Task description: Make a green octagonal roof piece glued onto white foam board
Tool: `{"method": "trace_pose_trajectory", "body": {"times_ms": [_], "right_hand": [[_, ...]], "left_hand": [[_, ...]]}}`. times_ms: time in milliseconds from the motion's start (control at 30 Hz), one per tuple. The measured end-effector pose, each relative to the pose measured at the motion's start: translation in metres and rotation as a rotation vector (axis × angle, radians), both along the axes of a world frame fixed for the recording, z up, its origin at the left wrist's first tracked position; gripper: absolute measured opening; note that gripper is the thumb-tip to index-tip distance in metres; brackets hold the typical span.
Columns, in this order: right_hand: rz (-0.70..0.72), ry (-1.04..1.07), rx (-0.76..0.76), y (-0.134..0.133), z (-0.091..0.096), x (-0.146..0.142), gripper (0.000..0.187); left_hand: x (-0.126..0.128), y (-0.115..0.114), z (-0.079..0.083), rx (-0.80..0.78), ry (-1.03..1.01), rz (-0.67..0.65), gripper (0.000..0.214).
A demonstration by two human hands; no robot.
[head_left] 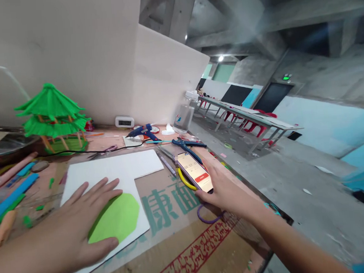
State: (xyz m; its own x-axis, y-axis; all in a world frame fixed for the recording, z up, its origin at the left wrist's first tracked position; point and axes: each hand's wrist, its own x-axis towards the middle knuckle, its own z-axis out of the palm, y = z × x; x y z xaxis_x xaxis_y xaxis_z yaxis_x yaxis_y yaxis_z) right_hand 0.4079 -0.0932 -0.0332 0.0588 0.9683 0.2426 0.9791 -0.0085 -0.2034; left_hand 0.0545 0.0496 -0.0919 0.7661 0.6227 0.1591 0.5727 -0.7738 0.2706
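Note:
My left hand (81, 220) lies flat with fingers spread on a white board (115, 169), partly over a light green paper cut-out (119, 217) that rests on the board. My right hand (227, 187) grips a phone (195, 171) whose screen shows a timer and a red button. The phone is held just above the cardboard-covered table (178, 246), over yellow and purple scissor handles (185, 182).
A green paper pagoda model (52, 117) stands at the back left. A blue glue gun (145, 133), blue pliers (187, 144), a small white clock (124, 121) and a clear bottle (183, 117) lie behind the board. Coloured sticks (10, 196) clutter the left. Long tables and red chairs (246, 118) stand beyond.

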Motion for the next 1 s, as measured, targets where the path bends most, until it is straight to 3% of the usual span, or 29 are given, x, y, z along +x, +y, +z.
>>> {"method": "trace_pose_trajectory", "body": {"times_ms": [67,167,367,533,700,833,1000], "right_hand": [[0.027,0.015,0.048,0.004,-0.002,0.001,0.098],[0.031,0.009,0.106,0.007,-0.011,0.007,0.099],[-0.162,-0.049,0.131,-0.007,-0.023,0.038,0.097],[-0.353,-0.12,0.147,-0.012,-0.022,0.099,0.096],[-0.399,0.012,0.107,0.011,-0.05,0.17,0.098],[-0.364,0.045,0.1,0.025,-0.073,0.196,0.098],[-0.368,-0.055,0.005,0.021,-0.087,0.221,0.107]], "left_hand": [[0.006,-0.005,0.016,-0.054,0.151,-0.026,0.08],[0.01,-0.009,0.028,-0.078,0.213,-0.036,0.082],[0.008,-0.003,0.016,-0.055,0.164,-0.07,0.08],[0.004,-0.001,0.014,-0.078,0.113,-0.08,0.079],[0.004,-0.003,0.024,-0.142,0.12,-0.082,0.079],[0.004,0.0,0.028,-0.202,0.148,-0.086,0.077],[0.004,0.0,0.028,-0.219,0.151,-0.102,0.085]]}}
